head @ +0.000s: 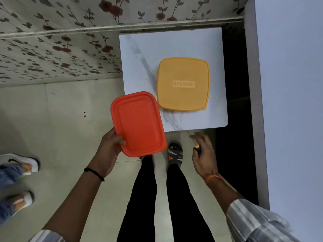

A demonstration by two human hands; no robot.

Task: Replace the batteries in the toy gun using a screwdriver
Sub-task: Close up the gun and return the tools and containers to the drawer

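My left hand (111, 145) grips the near left corner of a red-orange lidded box (139, 124), held in the air over the floor at the table's front left corner. My right hand (203, 154) hovers just in front of the table's near edge. It holds a small tool with a yellow end (197, 146), apparently the screwdriver, tucked under the thumb while the fingers stretch forward. A yellow square lidded box (183, 83) sits on the small white marble-patterned table (139, 55). No toy gun or batteries show.
A flowered wall covering (52, 49) lies to the left and behind the table. A tall pale surface (288, 102) stands at the right, with a dark gap beside the table. My legs and sandalled foot (175, 152) are below. Another person's shoes (21, 165) stand at the far left.
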